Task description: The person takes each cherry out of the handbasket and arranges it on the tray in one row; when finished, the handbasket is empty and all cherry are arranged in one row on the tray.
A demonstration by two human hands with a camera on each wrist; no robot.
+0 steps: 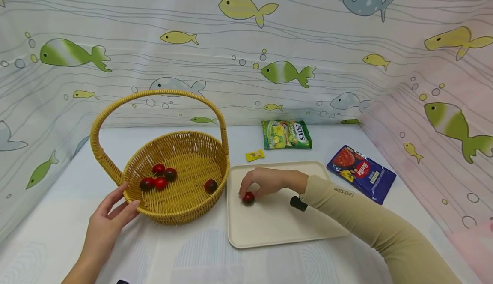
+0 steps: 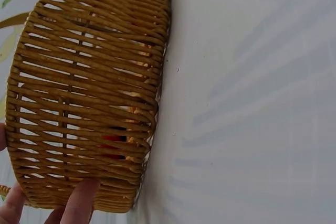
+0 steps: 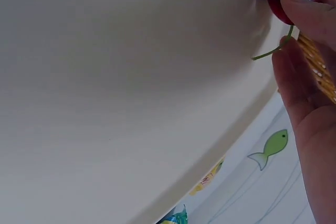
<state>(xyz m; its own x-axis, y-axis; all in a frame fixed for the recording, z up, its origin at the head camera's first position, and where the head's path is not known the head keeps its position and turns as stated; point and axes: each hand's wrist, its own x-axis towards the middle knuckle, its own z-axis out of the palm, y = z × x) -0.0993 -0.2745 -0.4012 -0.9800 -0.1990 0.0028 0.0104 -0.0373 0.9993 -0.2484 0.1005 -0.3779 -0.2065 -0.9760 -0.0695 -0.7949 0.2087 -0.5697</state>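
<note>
1. A fish-printed backdrop (image 1: 327,31) filled the upper part of the head view and ran down along both sides.
2. The white desk (image 1: 154,254), with faint blue patterns, spread across the lower part of that frame.
3. A round wicker basket (image 1: 185,216) stood left of centre, its tall handle arching over it; five cherries lay inside.
4. A cream tray (image 1: 277,230) lay flat at centre right, just beside the basket.
5. The arm in the beige sleeve (image 1: 369,219) reached in from the lower right corner and crossed over the tray.
6. A dark blue Barilla pouch (image 1: 362,173) lay aslant on the right, near the tray's far right corner.
7. Of the hands, the left hand (image 1: 108,217), at lower left, rested against the basket with its fingers loosely extended, the fingertips touching the rim and outer wall.
8. The right hand (image 1: 263,182) pinched a single cherry (image 1: 248,198) over the left part of the tray; whether that fruit touched the tray could not be told.
9. A green Fox's bag (image 1: 286,134) lay at the upper centre right, behind the tray.
10. A small yellow packet (image 1: 255,155) lay between that bag and the basket.
11. Of the basket's cherries, four sat together at its left (image 1: 160,183), and one lay apart at its right (image 1: 210,186).
12. A thin green stem (image 3: 273,52) hung from the pinched fruit in the right wrist view.
</note>
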